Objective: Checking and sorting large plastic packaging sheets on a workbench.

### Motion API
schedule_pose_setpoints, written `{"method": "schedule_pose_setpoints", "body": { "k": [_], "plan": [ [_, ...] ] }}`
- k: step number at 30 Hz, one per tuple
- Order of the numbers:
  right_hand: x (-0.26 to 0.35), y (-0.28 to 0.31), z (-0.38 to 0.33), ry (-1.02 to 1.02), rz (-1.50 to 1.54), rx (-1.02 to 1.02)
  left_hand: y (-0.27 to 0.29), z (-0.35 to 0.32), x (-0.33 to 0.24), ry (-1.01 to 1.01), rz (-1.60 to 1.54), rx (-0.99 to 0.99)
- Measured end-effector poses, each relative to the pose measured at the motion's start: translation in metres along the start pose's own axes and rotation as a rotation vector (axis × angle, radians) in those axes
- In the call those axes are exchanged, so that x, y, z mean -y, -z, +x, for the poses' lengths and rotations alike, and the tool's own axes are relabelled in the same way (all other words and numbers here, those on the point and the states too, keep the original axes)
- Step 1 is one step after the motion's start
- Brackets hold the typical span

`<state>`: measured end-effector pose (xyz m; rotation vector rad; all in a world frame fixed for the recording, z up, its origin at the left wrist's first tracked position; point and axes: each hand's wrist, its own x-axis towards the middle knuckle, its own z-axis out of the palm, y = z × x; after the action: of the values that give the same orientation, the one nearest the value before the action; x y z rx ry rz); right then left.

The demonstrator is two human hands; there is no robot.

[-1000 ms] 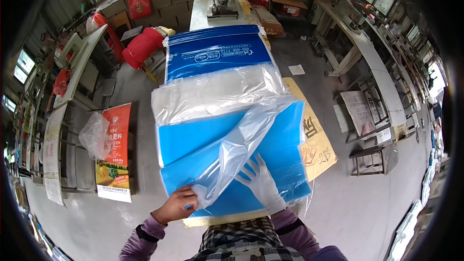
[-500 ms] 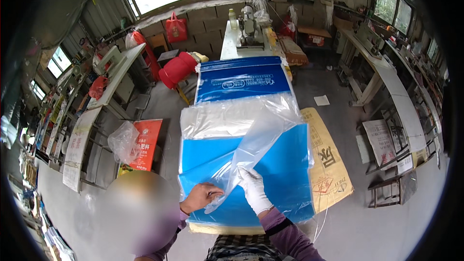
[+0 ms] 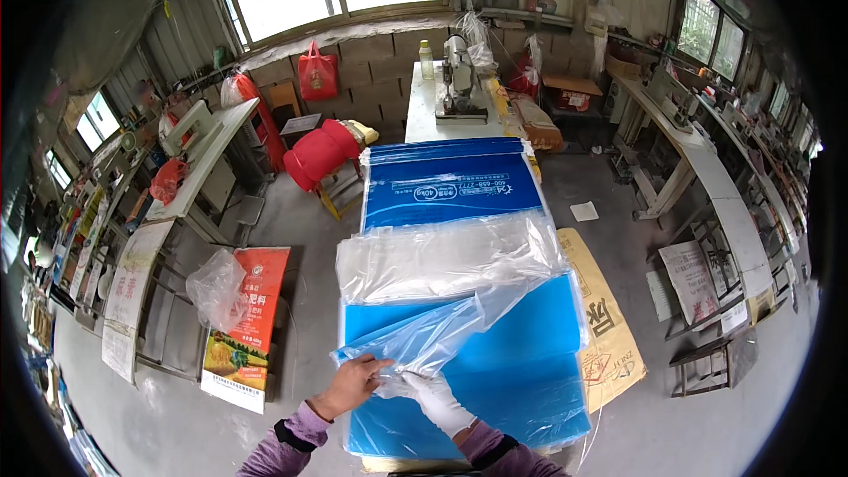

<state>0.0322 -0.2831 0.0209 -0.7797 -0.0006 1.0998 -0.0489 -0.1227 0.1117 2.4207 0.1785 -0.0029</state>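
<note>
A clear plastic bag [image 3: 433, 336] lies in loose folds across a flat bright blue stack [image 3: 495, 362] in front of me. My left hand [image 3: 352, 386], bare, is closed with its fingertips pinching the near end of the plastic. Close beside it, my right hand [image 3: 439, 404], in a white glove, grips the same gathered plastic; its fingertips are partly covered by the folds. Farther off lies a layer of whitish clear plastic [image 3: 450, 252], and past that a dark blue printed sack [image 3: 455, 181].
A sewing machine [image 3: 459, 79] stands on the white table [image 3: 424, 124] ahead. A yellow printed sack [image 3: 609, 344] sticks out at the right. On the left are a padded red stool [image 3: 322, 155], a red printed sack [image 3: 261, 283] and a crumpled clear bag [image 3: 216, 291]. Workbenches line both sides.
Both hands have come closer together, the right one moving left. The clear plastic's raised fold has dropped lower and flatter over the blue stack. The whole view has tilted upward.
</note>
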Motion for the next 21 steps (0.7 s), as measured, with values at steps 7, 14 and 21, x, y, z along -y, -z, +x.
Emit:
{"method": "schedule_pose_setpoints", "body": {
  "k": [7, 14, 21],
  "plan": [
    [0.007, -0.009, 0.009, 0.236, -0.356, -0.207, 0.01, 0.041, 0.046, -0.311, -0.006, -0.204],
    [0.017, -0.001, 0.027, 0.367, -0.28, -0.248, 0.018, 0.062, 0.053, -0.073, -0.301, -0.041],
    [0.042, 0.004, 0.02, 0.424, -0.569, -0.129, 0.02, 0.081, 0.069, 0.252, -1.086, -0.015]
  ]
}}
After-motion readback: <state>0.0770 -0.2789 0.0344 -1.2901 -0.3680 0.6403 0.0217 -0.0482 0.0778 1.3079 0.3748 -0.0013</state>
